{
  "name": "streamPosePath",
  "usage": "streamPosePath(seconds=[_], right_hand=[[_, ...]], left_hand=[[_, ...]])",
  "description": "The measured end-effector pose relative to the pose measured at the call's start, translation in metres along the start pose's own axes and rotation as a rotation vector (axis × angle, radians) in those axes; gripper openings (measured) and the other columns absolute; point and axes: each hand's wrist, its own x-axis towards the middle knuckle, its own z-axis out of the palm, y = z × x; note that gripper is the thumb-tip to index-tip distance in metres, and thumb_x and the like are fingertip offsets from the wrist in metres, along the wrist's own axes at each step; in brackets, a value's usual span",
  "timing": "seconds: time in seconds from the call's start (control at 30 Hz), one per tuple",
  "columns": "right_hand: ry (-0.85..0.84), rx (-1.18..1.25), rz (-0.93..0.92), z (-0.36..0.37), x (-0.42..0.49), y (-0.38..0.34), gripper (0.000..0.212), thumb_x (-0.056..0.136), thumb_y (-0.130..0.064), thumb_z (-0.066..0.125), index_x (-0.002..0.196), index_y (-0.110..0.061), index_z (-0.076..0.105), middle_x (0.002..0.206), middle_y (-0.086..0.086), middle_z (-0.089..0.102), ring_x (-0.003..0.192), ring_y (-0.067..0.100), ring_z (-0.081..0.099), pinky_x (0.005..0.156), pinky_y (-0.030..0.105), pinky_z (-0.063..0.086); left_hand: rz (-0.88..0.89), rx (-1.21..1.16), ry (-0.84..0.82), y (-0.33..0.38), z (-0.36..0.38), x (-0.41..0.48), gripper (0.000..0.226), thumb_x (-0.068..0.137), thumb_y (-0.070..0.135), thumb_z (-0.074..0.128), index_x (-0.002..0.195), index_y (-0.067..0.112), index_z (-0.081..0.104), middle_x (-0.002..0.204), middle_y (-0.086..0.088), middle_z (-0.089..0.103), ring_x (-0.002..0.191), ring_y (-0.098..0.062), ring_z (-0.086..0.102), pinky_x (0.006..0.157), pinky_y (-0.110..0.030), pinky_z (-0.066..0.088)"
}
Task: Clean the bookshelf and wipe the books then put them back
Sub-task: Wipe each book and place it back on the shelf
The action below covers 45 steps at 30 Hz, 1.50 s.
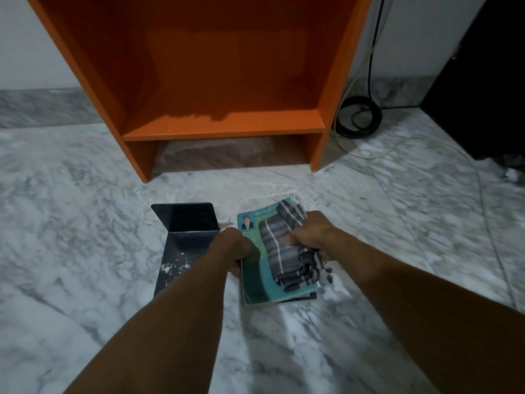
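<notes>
**Marble floor job: book wipe in hand, shelf bare**

Marble floor [85, 194], grey-veined, carries everything I see.

Nearest me, my left hand [237, 248] grips the left edge of a teal book [255, 282], fingers curled round that edge. My right hand [312, 234] is clenched on a bunched grey striped cloth [284, 251] that lies across the cover, with its tail hanging past the book's right edge. The teal book sits on at least one darker book [301, 297], of which only a corner shows. The stack is low over the floor; I can't tell if it's resting there or lifted.

Just left of the stack, beside my left hand, is a black L-shaped bookend [184, 231]. Its upright plate is on the far side and its base points toward me. The base has white dust specks on it, so it looks unwiped.

Beyond that stands the orange bookshelf [224, 129]. The open compartment holds nothing I can see, no books at all, just a few pale specks near the front lip of the bottom board. The low gap under that board shows only floor.

My read is about midway. The books are out, and the shelf is emptied and probably wiped, though I can't confirm that. Book wiping is the step in hand. What's left is the rest of the stack, likely the bookend, then everything goes back in.

Far right, a coiled black cable [359, 116] lies by the wall, a thin white cable [397, 146] trails across the floor, and a dark cabinet [483, 95] stands in the corner.
</notes>
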Motion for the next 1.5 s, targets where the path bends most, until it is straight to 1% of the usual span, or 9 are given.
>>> streamPosePath(seconds=[0.2, 0.47, 0.57, 0.7, 0.87, 1.07, 1.23, 1.4, 1.5], right_hand=[[-0.138, 0.359, -0.118, -0.051, -0.033, -0.016, 0.030, 0.078, -0.001, 0.077, 0.106, -0.007, 0.069, 0.100, 0.014, 0.074, 0.090, 0.033, 0.071, 0.085, 0.048, 0.056], [-0.272, 0.358, -0.252, -0.081, -0.084, -0.040, 0.032, 0.084, -0.001, 0.071, 0.114, -0.008, 0.064, 0.106, 0.014, 0.073, 0.095, 0.030, 0.071, 0.080, 0.042, 0.057], [-0.095, 0.132, -0.359, -0.095, -0.102, -0.061, 0.027, 0.083, -0.001, 0.071, 0.107, -0.010, 0.062, 0.104, 0.016, 0.070, 0.095, 0.032, 0.068, 0.085, 0.045, 0.056], [0.279, -0.161, -0.676, -0.129, -0.134, -0.108, 0.022, 0.085, 0.002, 0.067, 0.102, -0.011, 0.059, 0.083, 0.003, 0.062, 0.074, 0.014, 0.059, 0.059, 0.010, 0.047], [0.751, -0.146, -0.936, -0.143, -0.146, -0.157, 0.032, 0.079, -0.001, 0.061, 0.096, -0.028, 0.060, 0.086, -0.005, 0.062, 0.083, 0.018, 0.060, 0.065, 0.022, 0.043], [0.377, -0.635, -1.255, -0.028, -0.148, -0.050, 0.045, 0.092, -0.029, 0.031, 0.130, -0.026, 0.056, 0.139, 0.006, 0.051, 0.128, 0.023, 0.048, 0.105, 0.038, 0.040], [-0.082, -0.776, -1.376, -0.022, -0.163, 0.001, 0.032, 0.069, -0.021, 0.074, 0.097, -0.034, 0.065, 0.098, -0.014, 0.067, 0.083, 0.007, 0.066, 0.063, 0.022, 0.054], [0.607, -0.245, -1.334, -0.069, -0.157, -0.095, 0.049, 0.069, -0.002, 0.070, 0.117, -0.012, 0.067, 0.115, 0.007, 0.070, 0.104, 0.021, 0.065, 0.090, 0.036, 0.053], [0.639, -0.314, -1.168, -0.057, -0.144, -0.116, 0.063, 0.074, 0.009, 0.061, 0.130, -0.020, 0.059, 0.138, 0.006, 0.055, 0.127, 0.027, 0.050, 0.105, 0.043, 0.042]], left_hand=[[0.164, -0.508, -0.028, 0.021, -0.026, -0.036, 0.047, 0.091, 0.050, 0.060, 0.108, 0.006, 0.058, 0.104, -0.017, 0.065, 0.091, -0.032, 0.065, 0.087, -0.046, 0.055], [0.549, -0.913, -0.003, 0.067, -0.070, -0.098, 0.020, 0.103, 0.019, 0.045, 0.111, 0.006, 0.057, 0.105, -0.019, 0.062, 0.095, -0.031, 0.060, 0.089, -0.046, 0.052], [0.576, -0.880, 0.054, 0.074, -0.074, -0.111, 0.034, 0.104, 0.025, 0.047, 0.125, 0.000, 0.055, 0.121, -0.023, 0.063, 0.110, -0.041, 0.062, 0.093, -0.057, 0.051], [0.557, -0.890, 0.048, 0.080, -0.088, -0.119, 0.041, 0.098, 0.031, 0.056, 0.123, -0.001, 0.060, 0.126, -0.021, 0.064, 0.112, -0.040, 0.063, 0.092, -0.062, 0.050], [0.602, -0.946, 0.012, 0.091, -0.095, -0.129, 0.036, 0.102, 0.027, 0.050, 0.126, 0.001, 0.057, 0.127, -0.015, 0.063, 0.112, -0.039, 0.062, 0.098, -0.057, 0.049], [0.670, -0.961, 0.037, 0.096, -0.101, -0.135, 0.024, 0.101, 0.022, 0.050, 0.098, 0.003, 0.063, 0.105, -0.020, 0.067, 0.089, -0.035, 0.065, 0.088, -0.057, 0.052], [0.695, -0.935, 0.097, 0.078, -0.110, -0.132, 0.017, 0.100, 0.018, 0.050, 0.096, 0.003, 0.059, 0.097, -0.014, 0.065, 0.091, -0.032, 0.062, 0.093, -0.056, 0.050], [0.683, -0.972, -0.031, 0.077, -0.108, -0.138, 0.023, 0.104, 0.022, 0.039, 0.106, 0.005, 0.054, 0.088, -0.011, 0.064, 0.082, -0.026, 0.062, 0.079, -0.042, 0.053], [0.696, -0.936, -0.066, 0.085, -0.100, -0.147, 0.028, 0.104, 0.021, 0.037, 0.099, 0.004, 0.059, 0.083, -0.011, 0.065, 0.076, -0.025, 0.063, 0.077, -0.040, 0.053]])
